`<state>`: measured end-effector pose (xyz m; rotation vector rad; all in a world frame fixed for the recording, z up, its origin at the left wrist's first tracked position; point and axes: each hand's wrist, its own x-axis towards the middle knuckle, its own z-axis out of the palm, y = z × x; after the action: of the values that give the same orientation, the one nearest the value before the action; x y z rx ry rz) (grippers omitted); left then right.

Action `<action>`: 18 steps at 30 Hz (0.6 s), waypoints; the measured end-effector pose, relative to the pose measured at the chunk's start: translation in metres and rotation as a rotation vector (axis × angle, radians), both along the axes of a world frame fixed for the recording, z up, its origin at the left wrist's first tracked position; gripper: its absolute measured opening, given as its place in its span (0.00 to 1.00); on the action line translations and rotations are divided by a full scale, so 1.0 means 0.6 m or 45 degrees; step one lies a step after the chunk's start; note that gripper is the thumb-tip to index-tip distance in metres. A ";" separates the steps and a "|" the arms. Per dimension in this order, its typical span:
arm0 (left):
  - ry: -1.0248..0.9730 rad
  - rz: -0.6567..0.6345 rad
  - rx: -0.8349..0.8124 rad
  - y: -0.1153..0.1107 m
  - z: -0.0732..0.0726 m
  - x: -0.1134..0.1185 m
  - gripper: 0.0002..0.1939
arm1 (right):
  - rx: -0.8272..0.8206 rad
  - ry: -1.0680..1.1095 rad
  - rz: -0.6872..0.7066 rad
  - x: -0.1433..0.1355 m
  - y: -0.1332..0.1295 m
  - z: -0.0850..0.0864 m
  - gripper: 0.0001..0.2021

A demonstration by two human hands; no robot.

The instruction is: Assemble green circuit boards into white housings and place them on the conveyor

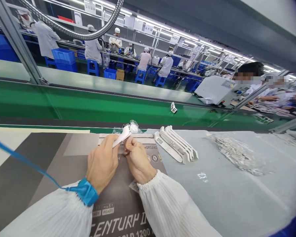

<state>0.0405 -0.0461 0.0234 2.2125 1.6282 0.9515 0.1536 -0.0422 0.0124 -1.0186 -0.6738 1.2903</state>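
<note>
The thumb and fingers of my left hand (101,164) are pinching a curved white plastic part (122,136), holding it tilted, above the far edge of the printed grey cardboard (118,187). My right hand (140,163) is bringing its thumb and forefinger together just beside the part's near side; whether something small is caught between those fingertips, I cannot tell. A blue wrist strap (85,192) is circling my left wrist over the white sleeve, its cord running off to the left. Crumpled clear plastic wrap (134,126) is lying at the cardboard's far edge, just behind the part. To the right, near the far edge of the grey tabletop (224,200), a row of curved white plastic strips (176,146) is lying side by side, slanted, and further right a clear bag of small pale pieces (236,153) is resting. Beyond that edge a green conveyor belt (101,107) is stretching across, carrying a small white piece (173,107). Past it, people in white coats and caps (93,49) are sitting and standing along another line, with blue crates (64,59) near them.
</note>
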 end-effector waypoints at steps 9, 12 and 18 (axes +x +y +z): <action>-0.408 0.343 -0.364 0.069 0.003 -0.065 0.07 | 0.045 -1.573 -0.281 0.072 0.073 0.010 0.08; -0.542 0.354 -0.355 0.074 0.002 -0.073 0.09 | 0.008 -1.794 -0.244 0.109 0.106 0.005 0.05; -0.853 0.284 -0.413 0.075 -0.001 -0.069 0.11 | 0.044 -2.426 -0.183 0.197 0.067 0.030 0.16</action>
<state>-0.0011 -0.0014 0.0227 1.3171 1.5627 1.2098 0.2716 -0.0021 0.0306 -2.0634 -1.8920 -0.2283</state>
